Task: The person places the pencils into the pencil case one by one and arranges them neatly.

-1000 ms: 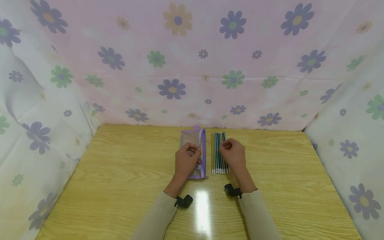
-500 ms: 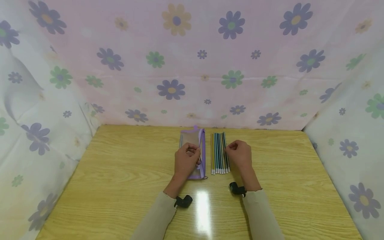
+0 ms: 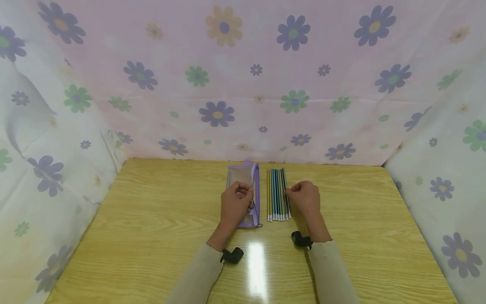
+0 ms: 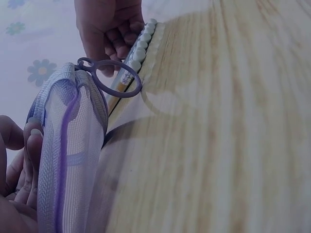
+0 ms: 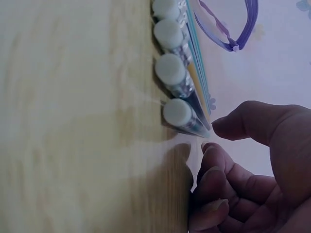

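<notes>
My left hand (image 3: 237, 202) pinches the opening edge of a see-through mesh pencil case (image 3: 241, 173) with purple zipper trim, lying flat; its zipper side gapes toward the right. In the left wrist view, my fingers (image 4: 33, 150) are at the case's side and a ring (image 4: 116, 77) hangs at its end. Beside the case lies a row of several pencils (image 3: 277, 194), white erasers toward me. My right hand (image 3: 305, 197) has its fingertips right at the rightmost pencil (image 5: 180, 114), thumb and index finger slightly apart, the other fingers curled.
The wooden table (image 3: 159, 236) extends around both arms. A flowered cloth (image 3: 243, 139) stands behind its far edge and along both sides. A black wrist camera (image 3: 232, 255) sits on the left forearm, another camera (image 3: 301, 239) on the right.
My right hand has moved from over the pencils to the right, then slightly back toward me, and now sits at the row's right edge. The left hand and the pencil case have stayed put.
</notes>
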Demonstrator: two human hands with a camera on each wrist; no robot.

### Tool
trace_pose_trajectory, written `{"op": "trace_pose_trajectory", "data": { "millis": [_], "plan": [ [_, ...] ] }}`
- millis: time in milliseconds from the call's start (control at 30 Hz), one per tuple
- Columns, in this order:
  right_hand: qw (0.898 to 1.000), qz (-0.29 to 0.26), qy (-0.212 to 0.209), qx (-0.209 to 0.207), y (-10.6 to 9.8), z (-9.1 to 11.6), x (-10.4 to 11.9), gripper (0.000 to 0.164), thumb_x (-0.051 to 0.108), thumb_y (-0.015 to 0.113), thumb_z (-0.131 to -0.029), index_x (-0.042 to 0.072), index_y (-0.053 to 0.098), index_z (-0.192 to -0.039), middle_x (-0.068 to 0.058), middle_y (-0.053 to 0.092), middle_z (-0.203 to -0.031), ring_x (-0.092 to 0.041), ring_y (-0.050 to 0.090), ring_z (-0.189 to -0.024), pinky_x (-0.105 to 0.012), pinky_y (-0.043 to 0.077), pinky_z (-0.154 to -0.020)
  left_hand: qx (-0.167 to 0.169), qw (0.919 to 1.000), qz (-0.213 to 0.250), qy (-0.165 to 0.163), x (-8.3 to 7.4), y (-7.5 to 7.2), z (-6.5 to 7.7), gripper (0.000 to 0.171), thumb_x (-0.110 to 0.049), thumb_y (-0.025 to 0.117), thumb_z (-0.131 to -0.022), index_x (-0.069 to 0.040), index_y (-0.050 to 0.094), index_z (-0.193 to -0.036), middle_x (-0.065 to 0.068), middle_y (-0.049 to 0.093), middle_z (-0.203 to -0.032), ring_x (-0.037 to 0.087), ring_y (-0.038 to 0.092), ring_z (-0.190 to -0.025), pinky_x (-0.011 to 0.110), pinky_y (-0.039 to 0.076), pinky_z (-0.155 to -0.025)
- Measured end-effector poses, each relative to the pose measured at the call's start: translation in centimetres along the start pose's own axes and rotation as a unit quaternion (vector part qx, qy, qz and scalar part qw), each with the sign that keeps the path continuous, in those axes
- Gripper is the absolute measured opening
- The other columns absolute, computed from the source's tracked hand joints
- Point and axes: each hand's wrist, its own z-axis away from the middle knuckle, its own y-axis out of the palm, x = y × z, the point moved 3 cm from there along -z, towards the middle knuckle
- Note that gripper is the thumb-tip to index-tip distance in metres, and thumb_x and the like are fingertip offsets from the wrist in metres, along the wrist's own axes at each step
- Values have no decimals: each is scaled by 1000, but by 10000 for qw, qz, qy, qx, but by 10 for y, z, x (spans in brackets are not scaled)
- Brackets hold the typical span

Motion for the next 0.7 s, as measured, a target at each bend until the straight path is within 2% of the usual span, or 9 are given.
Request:
{"op": "trace_pose_trajectory", "data": {
  "millis": [200,467,700],
  "plan": [
    [9998,175,19,17,1,-1,0,26,25,79,-93,5,78,-77,-6,71,-68,-19,61,-58,-30,47,-48,-11,10000,8,-34,1,1,0,4,-10,75,-99,-7,73,-99,9,72,-82,18,67,-51,31,59,-44],
    [9985,481,247,-75,4,0,3,35,30,80,-91,9,72,-64,-3,67,-61,-18,57,-52,-27,40,-41,-2,10000,37,-55,-2,2,0,6,-11,76,-99,-6,73,-100,9,72,-83,17,67,-52,30,59,-45],
    [9969,666,423,-47,5,4,6,43,28,75,-86,13,57,-50,3,49,-47,-13,41,-43,-24,25,-37,-11,9999,94,-66,-1,1,1,4,-8,75,-98,-5,73,-99,11,72,-82,17,68,-51,31,60,-46]
  ]
}}
